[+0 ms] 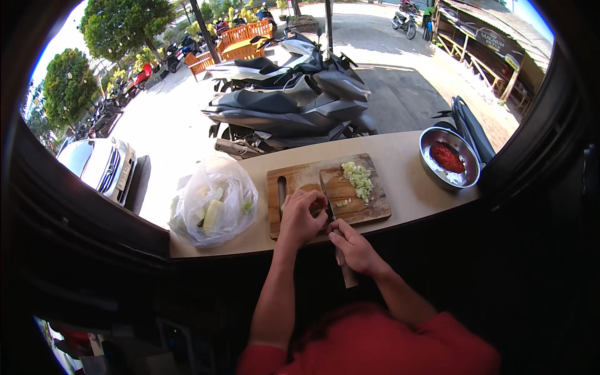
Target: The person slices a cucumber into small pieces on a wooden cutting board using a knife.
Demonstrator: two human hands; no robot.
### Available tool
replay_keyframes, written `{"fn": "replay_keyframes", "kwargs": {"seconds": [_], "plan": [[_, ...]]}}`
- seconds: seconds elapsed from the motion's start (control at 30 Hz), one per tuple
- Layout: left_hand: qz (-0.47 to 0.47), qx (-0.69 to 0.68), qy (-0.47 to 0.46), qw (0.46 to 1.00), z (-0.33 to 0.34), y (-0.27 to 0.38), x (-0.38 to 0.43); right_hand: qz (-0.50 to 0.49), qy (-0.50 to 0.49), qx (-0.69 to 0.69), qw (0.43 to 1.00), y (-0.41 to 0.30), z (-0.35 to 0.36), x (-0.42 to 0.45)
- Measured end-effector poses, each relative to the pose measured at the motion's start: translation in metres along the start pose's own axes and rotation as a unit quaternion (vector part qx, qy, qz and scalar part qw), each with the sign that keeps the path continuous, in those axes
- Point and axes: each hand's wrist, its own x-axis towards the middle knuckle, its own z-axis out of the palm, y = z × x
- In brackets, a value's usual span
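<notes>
A wooden cutting board [300, 177] lies on the counter in front of me. My right hand [352, 247] is closed around the wooden handle of a kitchen knife [327, 199], whose blade points away from me across the board. Just left of the blade, my left hand [302, 218] rests over the board with curled fingers; a pale green piece shows beside it, but what lies under the fingers is hidden. Finely chopped pale green vegetable [358, 181] is heaped at the board's upper right, with a few small bits [343, 203] nearer the blade.
On the light counter [398, 154], a clear plastic bag [229, 197] of pale green vegetable pieces stands left of the board. A metal bowl [426, 161] holding a red, finely cut or ground food [446, 157] stands at right. Parked motor scooters [290, 115] are just beyond the counter.
</notes>
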Motion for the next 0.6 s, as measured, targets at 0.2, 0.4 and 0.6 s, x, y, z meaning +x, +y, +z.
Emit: {"fn": "replay_keyframes", "kwargs": {"seconds": [0.2, 0.4, 0.6], "plan": [[-0.012, -0.022, -0.004, 1.0, -0.003, -0.006, 0.0, 0.081, -0.051, 0.033, 0.995, -0.039, -0.011, -0.012], [-0.008, 0.003, 0.0, 1.0, 0.001, 0.002, 0.001, 0.031, -0.061, 0.12, 0.99, 0.011, -0.015, -0.005], [-0.004, 0.026, 0.022, 0.999, 0.003, 0.007, 0.001, 0.071, -0.137, 0.077, 0.985, -0.011, -0.075, -0.019]]}}
